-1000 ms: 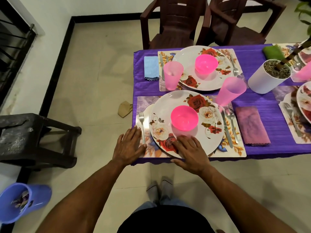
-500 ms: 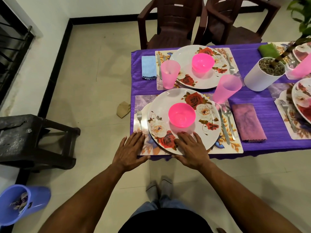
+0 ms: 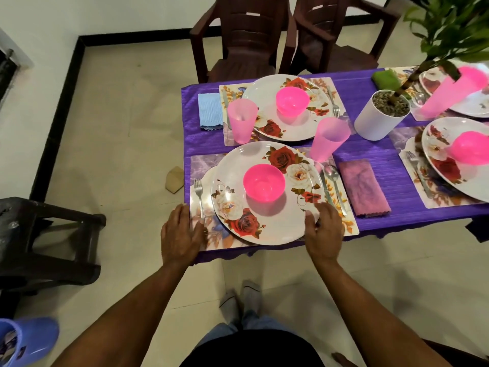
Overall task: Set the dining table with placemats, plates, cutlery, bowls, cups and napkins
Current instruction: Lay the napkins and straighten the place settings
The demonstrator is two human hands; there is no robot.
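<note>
The near rose-patterned plate [image 3: 277, 226] lies on a floral placemat [image 3: 207, 168] at the purple table's front left, with a pink bowl [image 3: 263, 182] on it. A fork [image 3: 199, 193] lies to the plate's left; a knife [image 3: 325, 185] and spoon [image 3: 334, 181] lie to its right. A pink cup [image 3: 329, 140] stands behind them, and a purple napkin [image 3: 363, 189] lies further right. My left hand [image 3: 182, 231] rests flat on the placemat's near left corner, beside the fork. My right hand [image 3: 324, 229] touches the plate's near right rim with relaxed fingers.
Behind is a second setting: plate [image 3: 262, 94], bowl [image 3: 292, 100], cup [image 3: 242, 120], blue napkin [image 3: 210, 109]. A white plant pot [image 3: 375, 123] stands mid-table, with more settings to the right [image 3: 436, 144]. Two brown chairs [image 3: 246, 35] stand beyond; a black stool [image 3: 39, 234] and a blue bucket [image 3: 23, 343] are at left.
My hands have spread apart: the right slid from the plate's near edge to its right rim, the left shifted out to the placemat's corner. The view moved closer.
</note>
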